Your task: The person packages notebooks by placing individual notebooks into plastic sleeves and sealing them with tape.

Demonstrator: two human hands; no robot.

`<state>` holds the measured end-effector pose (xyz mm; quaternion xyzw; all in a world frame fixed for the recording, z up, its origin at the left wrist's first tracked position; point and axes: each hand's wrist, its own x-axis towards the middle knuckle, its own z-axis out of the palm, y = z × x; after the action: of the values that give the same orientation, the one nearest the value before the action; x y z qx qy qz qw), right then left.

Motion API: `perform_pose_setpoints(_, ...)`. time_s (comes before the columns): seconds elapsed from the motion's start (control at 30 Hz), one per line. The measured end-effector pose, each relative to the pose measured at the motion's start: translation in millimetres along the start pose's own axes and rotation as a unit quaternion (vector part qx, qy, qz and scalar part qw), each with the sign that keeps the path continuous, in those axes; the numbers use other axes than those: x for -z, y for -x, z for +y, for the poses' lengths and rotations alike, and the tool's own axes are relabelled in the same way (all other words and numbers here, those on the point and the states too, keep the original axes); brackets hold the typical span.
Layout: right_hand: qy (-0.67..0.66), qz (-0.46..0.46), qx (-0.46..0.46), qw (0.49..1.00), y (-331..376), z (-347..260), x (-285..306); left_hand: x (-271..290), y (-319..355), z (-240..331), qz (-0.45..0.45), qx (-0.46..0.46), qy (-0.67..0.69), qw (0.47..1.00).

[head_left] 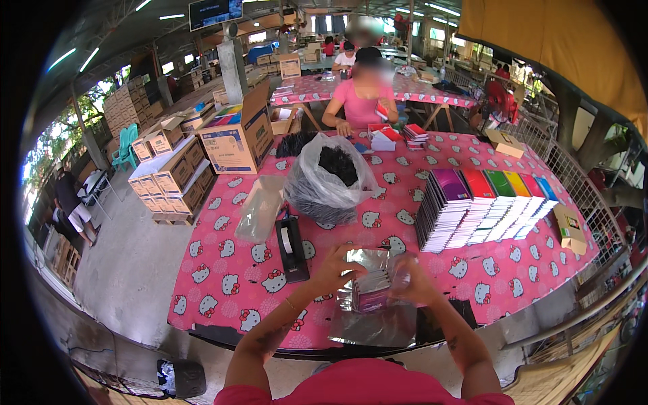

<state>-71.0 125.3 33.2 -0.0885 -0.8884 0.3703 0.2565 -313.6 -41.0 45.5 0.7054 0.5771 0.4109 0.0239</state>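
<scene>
Resting at the near table edge: a small bundle of purple-covered booklets with pale page edges [372,291], partly inside a shiny clear plastic wrapper [378,328] spread beneath and around it.
Left hand [341,268]: fingers bent over the wrapper's upper left side, close to the bundle; I cannot tell whether they pinch the film.
Right hand [413,285]: at the wrapper's right side, film bulging about blurred fingers; their grasp cannot be told.
Black tape dispenser [292,260]: holds a pale roll, left of the wrapper.
Bulging translucent plastic bag [307,177]: open-topped, filled with a black material hard to identify.
Flat clear plastic sheets [260,209]: left of that bag, their number unclear.
Multicoloured notebook stacks [478,209]: purple, red, green, yellow and further covers, standing in a row on the right of the pink patterned tablecloth [223,270].
Tall open cardboard box [235,143]: colourful flat items show at its mouth; lower contents hidden.
Small brown carton [570,229]: at the table's right side, its inside hard to make out.
Co-worker in pink [364,101]: across the table, holding a red-and-white booklet [383,110].
Black bin [189,378]: on the floor, crumpled plastic inside.
Dark flat piece [466,314]: partly covered by the right forearm.
</scene>
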Motion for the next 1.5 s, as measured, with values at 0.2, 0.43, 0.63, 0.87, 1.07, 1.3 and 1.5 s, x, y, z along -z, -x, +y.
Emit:
perform_pose_setpoints(0.2,0.116,-0.159,0.120,0.973,1,5,-20,-34,-8,11,0.042,-0.002,-0.077,0.996)
perform_pose_setpoints(0.43,-0.041,-0.152,0.096,0.983,-1,-2,-24,-65,7,10,0.062,0.220,-0.084,0.970)
perform_pose_setpoints(0.63,-0.323,-0.047,-0.088,0.941,-13,39,-33,-61,13,-4,0.079,0.413,0.415,0.807)
perform_pose_setpoints(0.87,-0.294,-0.169,-0.185,0.922,-51,39,-35,-61,24,6,0.050,0.367,0.475,0.798)
perform_pose_setpoints(1.07,-0.254,-0.124,-0.090,0.955,-59,31,-31,-52,13,40,0.044,0.365,0.309,0.877)
perform_pose_setpoints(1.3,-0.242,-0.153,0.011,0.958,-78,24,-23,-55,18,24,0.019,0.353,0.269,0.896)
perform_pose_setpoints(1.5,-0.213,-0.255,-0.015,0.943,-57,15,2,-55,37,16,0.035,0.331,0.263,0.906)
